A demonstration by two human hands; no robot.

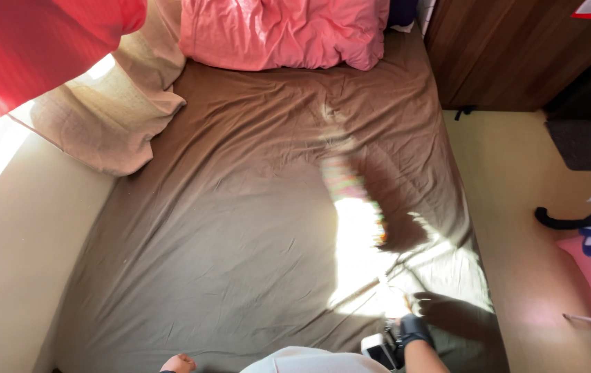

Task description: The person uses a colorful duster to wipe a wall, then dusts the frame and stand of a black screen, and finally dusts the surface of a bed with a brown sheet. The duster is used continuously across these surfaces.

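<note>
Right hand (399, 304) washed out by sun glare; I cannot tell how far open or what it holds. Blurred striped object (354, 200) above it on bed (240, 228), kind unreadable. Left hand (178, 363) cut off at bottom edge, grip not visible. Right forearm reaches forward over bed's near corner, dark wrist strap (413, 328) on it. Brown sheet wrinkled; pink pillow (282, 31) at head, tan pillow (112, 114) at left. Wooden cabinet (510, 52) at right, tan floor (523, 228).
</note>
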